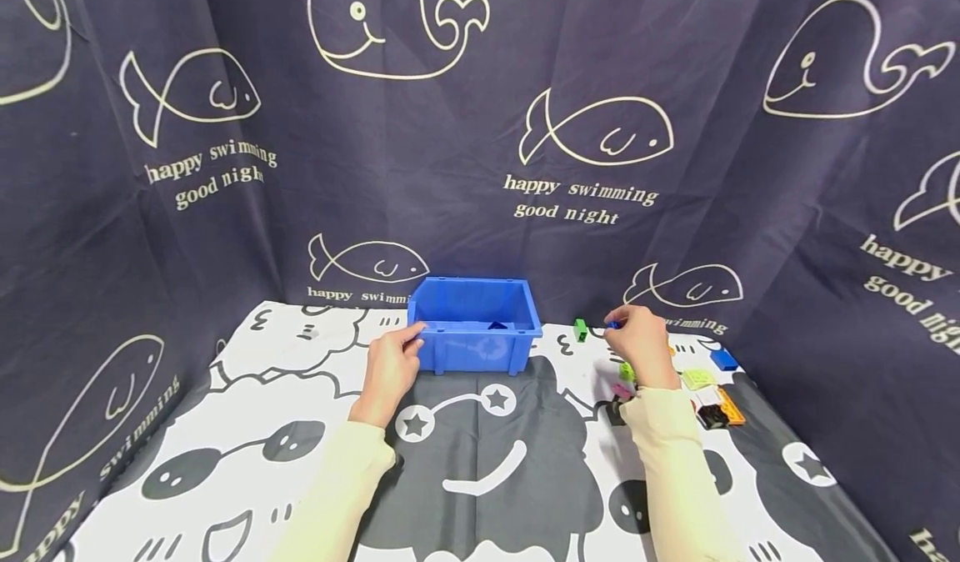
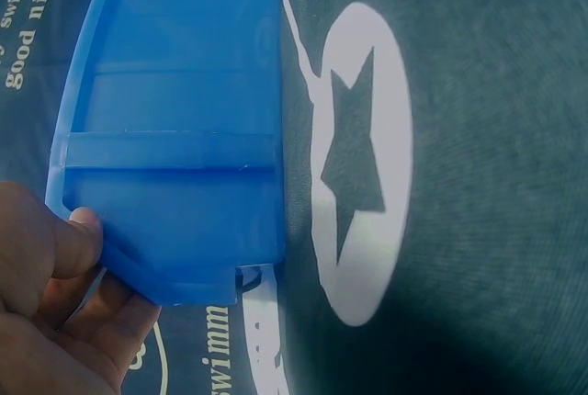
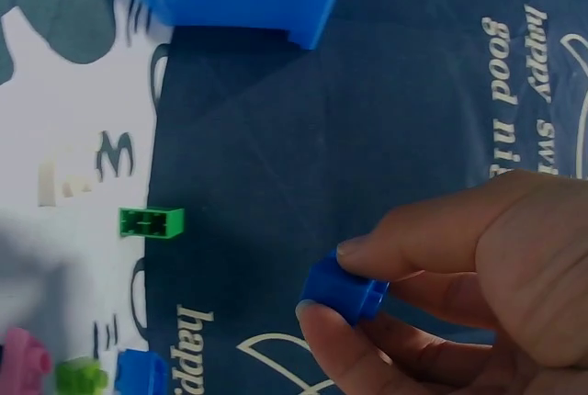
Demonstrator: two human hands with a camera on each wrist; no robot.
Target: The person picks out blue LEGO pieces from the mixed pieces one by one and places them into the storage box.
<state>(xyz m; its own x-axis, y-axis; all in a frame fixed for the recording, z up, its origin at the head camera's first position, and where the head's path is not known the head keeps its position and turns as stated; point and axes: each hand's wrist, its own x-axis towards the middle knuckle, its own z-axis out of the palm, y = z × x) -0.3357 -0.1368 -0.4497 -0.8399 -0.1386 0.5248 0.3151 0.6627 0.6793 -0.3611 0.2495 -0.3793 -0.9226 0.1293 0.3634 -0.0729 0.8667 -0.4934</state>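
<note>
Blue brick (image 3: 342, 287), smooth, studded, in right hand (image 1: 639, 341)

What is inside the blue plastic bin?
A small dark blue piece shows inside the blue plastic bin; the bin's front wall hides the lower part, so anything else there cannot be seen.

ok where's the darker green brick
The darker green brick is right of centre in the head view, between the bin and the right hand.

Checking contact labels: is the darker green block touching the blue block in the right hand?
Apart. The right wrist view shows dark cloth between the darker green block and the blue block pinched by the right hand.
</note>
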